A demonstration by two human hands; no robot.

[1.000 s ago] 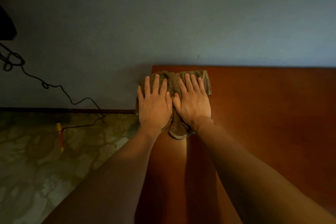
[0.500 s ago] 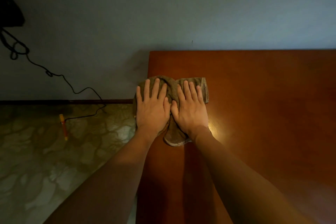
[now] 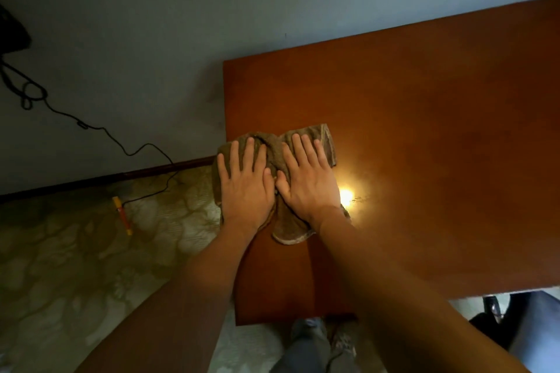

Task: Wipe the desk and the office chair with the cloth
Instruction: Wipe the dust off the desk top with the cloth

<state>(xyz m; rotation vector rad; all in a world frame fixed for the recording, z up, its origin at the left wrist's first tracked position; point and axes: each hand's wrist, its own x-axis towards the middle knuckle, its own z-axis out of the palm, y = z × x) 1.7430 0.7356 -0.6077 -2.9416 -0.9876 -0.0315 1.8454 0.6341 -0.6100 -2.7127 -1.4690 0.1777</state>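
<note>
Desk (image 3: 424, 145): reddish wood, centre to right of frame. 
Cloth (image 3: 274, 145): brown, bunched at the desk's left edge, frame centre. 
Left hand (image 3: 245, 188) and right hand (image 3: 309, 180): side by side, fingers flat, pressing the cloth. 
Orange marker (image 3: 122, 215): on the floor, lower left.

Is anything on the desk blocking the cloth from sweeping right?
Nothing visible. The left hand and right hand press the cloth at the left edge of the desk; only a light reflection lies to its right.
</note>
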